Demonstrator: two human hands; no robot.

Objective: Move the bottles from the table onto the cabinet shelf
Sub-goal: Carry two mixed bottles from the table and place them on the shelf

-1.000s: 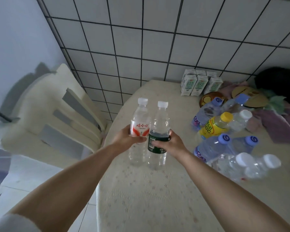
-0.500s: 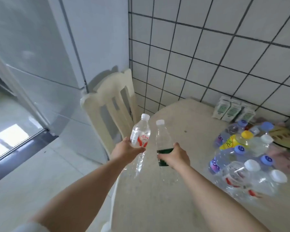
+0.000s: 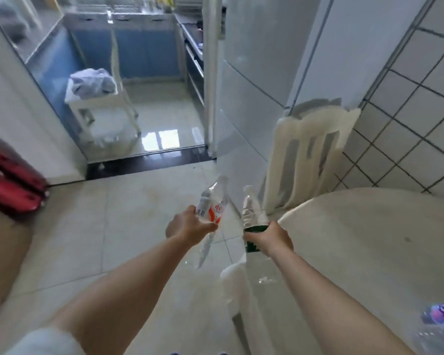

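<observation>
Your left hand [image 3: 187, 225] grips the red-labelled bottle [image 3: 212, 211] and your right hand [image 3: 272, 238] grips the green-labelled bottle [image 3: 251, 221], both held over the floor beyond the table's [image 3: 369, 239] left edge

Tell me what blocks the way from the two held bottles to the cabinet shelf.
No cabinet shelf is identifiable in this view, so the path cannot be judged. The left hand grips the red-label bottle, the right hand the green-label bottle, over bare floor.
</observation>
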